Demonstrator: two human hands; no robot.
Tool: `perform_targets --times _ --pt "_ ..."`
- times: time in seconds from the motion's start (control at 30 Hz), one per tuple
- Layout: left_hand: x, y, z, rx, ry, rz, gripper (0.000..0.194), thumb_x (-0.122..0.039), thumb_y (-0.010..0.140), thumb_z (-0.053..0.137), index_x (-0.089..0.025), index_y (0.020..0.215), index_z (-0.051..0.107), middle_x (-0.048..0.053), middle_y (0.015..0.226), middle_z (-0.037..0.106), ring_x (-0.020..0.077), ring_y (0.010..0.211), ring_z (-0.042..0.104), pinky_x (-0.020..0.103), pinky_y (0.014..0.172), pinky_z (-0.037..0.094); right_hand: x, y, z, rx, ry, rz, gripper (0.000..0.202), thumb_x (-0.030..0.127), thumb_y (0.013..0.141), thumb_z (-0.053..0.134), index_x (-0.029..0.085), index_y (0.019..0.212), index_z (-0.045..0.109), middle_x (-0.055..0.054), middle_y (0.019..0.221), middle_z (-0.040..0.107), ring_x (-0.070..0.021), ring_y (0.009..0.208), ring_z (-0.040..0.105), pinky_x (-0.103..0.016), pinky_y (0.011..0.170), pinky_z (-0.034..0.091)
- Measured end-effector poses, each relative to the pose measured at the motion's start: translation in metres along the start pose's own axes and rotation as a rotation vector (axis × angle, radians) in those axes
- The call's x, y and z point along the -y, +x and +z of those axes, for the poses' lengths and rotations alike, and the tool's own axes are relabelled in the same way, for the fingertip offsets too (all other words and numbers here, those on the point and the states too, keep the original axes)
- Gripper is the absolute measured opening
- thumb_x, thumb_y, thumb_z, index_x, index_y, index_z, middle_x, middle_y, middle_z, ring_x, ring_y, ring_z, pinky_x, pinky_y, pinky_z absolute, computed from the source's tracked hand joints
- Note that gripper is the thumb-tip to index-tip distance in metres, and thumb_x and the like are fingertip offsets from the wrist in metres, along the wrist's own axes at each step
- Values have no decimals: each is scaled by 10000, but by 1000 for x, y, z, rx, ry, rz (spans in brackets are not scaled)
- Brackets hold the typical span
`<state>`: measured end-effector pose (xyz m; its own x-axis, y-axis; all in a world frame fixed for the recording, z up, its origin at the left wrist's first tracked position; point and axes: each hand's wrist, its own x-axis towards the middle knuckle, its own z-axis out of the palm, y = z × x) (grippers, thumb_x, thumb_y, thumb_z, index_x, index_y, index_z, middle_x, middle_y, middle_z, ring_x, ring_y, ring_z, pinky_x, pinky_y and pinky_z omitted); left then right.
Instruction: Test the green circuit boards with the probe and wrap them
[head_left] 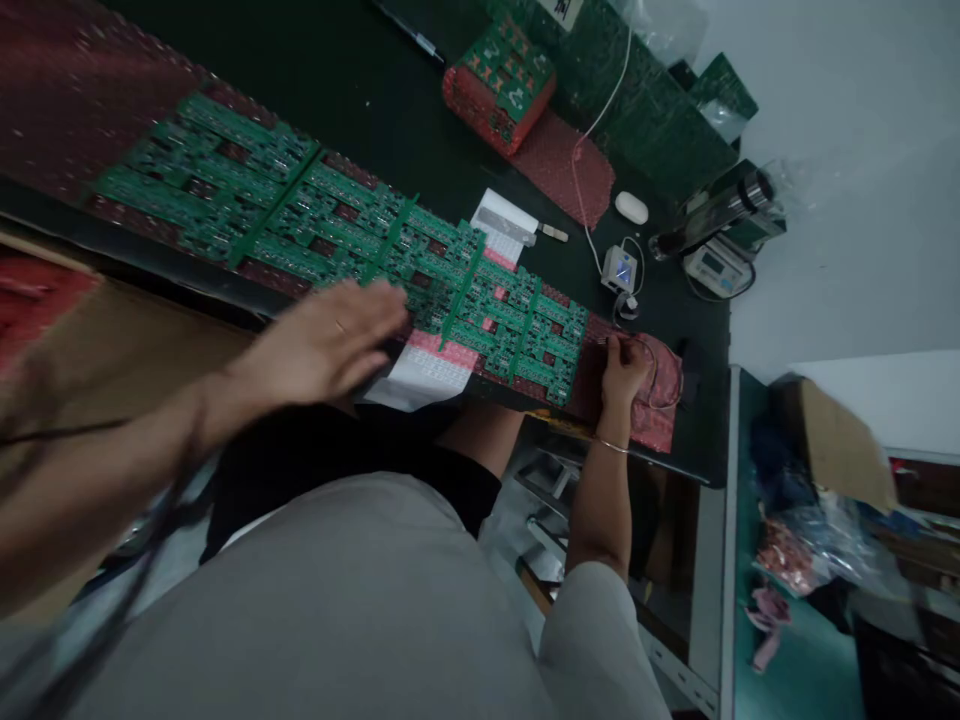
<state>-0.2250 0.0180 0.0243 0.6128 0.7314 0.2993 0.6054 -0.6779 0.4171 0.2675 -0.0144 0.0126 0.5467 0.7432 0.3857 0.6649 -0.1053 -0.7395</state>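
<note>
Circuit boards (345,215) lie in a row on red bubble wrap (655,428). Left hand (322,340): open, fingers extended, at the row's near edge. Right hand (626,372): fingertips narrow, just beyond the right end; contents cannot be determined.

Open room on tabletop (315,70) beyond circuit boards (326,207); wrapped stack (500,85) and white cable (616,92) obstruct right side.

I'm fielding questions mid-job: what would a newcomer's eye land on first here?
Probably the long row of green circuit boards, laid on red bubble wrap along the dark table's near edge. Next, the left hand over its near side and the right hand by its right end. Behind sits a red-wrapped board stack.
</note>
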Motion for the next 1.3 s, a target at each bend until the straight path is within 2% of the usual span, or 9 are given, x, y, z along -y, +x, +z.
perform_targets --times 0.07,0.13,0.27,0.4,0.57,0.7,0.97,1.13,1.3 --pt "-35 -18 39 106 -69 87 544 -443 1101 321 -148 1337 713 39 1556 621 227 1544 474 453 1338 369 1 0 0 -3 -2 -5 545 728 874 599 192 797 657 -66 787 700 -216 791 649 -384 816 556" --pt "-53 -31 69 35 -61 104 473 -331 1099 387 -173 1455 656 80 1596 575 217 1523 510 420 1329 387 0 -1 0 3 -3 -14 554 727 875 597 182 818 673 -78 811 712 -219 804 651 -383 820 555" --pt "-60 -44 94 -100 -24 63 521 -257 1071 451 -216 1579 555 115 1630 525 253 1535 495 451 1306 415 -1 -1 0 30 -9 -17 564 720 898 574 172 860 703 -94 855 737 -219 837 662 -376 835 559" --pt "-60 -39 92 -119 -62 22 471 -258 1066 488 -268 1518 620 89 1533 639 262 1429 615 464 1229 507 -3 -1 0 35 -7 -9 574 727 901 569 172 868 710 -86 834 730 -215 820 657 -370 820 558" --pt "-47 -23 88 -275 -162 10 216 -373 1055 630 -287 1185 780 50 1217 807 240 1165 757 424 1032 615 -3 -3 0 44 59 -2 544 716 888 589 183 855 690 -69 819 720 -208 797 651 -360 795 549" --pt "-43 -14 88 -300 -224 -11 191 -408 1043 660 -282 1043 803 41 1108 818 226 1094 756 408 992 604 -3 -4 0 38 93 -11 509 684 881 612 183 844 687 -62 814 717 -205 797 651 -356 797 547" --pt "-53 -9 79 -269 -272 -87 240 -405 1031 607 -296 944 802 40 1070 801 230 1060 730 416 977 577 8 -2 -1 51 67 -60 441 605 886 663 174 833 737 -96 854 768 -228 844 699 -410 892 588" --pt "-55 -9 74 -281 -263 -89 205 -359 1024 616 -292 909 771 1 1086 800 227 1059 716 420 977 567 18 15 10 232 164 -84 388 563 869 722 177 879 759 -88 856 780 -222 826 731 -398 859 608" --pt "-67 6 51 -281 -325 -56 137 -375 1017 637 -320 974 754 -18 1100 783 210 1014 725 379 959 590 12 47 34 411 305 -55 420 620 867 728 209 955 721 -54 895 764 -204 812 742 -373 829 628"
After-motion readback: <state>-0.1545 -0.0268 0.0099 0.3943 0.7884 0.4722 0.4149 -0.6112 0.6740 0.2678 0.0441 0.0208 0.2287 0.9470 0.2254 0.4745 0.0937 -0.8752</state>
